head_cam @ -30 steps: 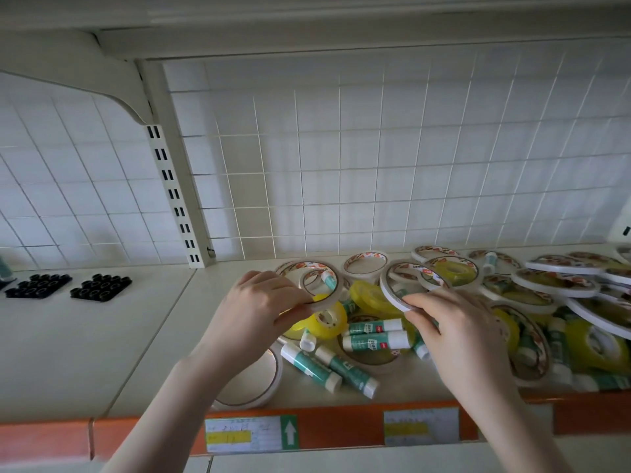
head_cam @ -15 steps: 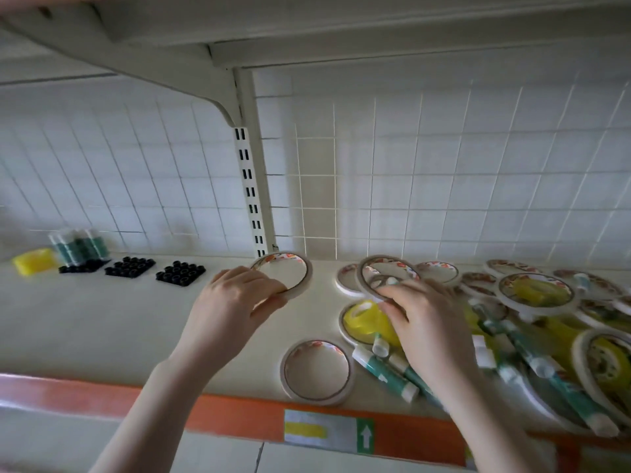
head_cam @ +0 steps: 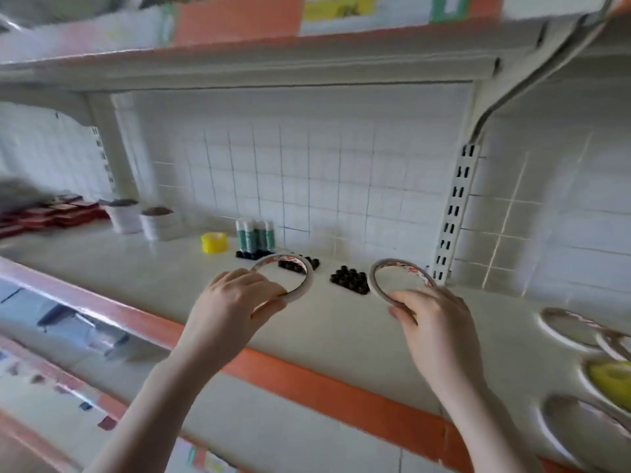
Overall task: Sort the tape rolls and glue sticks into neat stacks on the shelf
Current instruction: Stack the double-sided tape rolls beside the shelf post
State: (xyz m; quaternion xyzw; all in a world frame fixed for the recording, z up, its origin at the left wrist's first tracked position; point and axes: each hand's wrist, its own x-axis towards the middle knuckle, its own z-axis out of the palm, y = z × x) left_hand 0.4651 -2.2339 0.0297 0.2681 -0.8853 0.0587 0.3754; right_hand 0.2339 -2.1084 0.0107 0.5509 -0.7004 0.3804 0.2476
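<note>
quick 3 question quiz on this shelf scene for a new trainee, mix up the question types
1. True or false: each hand holds a thin tape ring.
2. The upright glue sticks stand: A) beside the yellow tape roll B) in the right hand C) on the upper shelf.
3. Fill in: the black trays lie ____ the two held rings.

Key
1. True: left hand grips the left ring, right hand grips the right ring.
2. A
3. between
</note>
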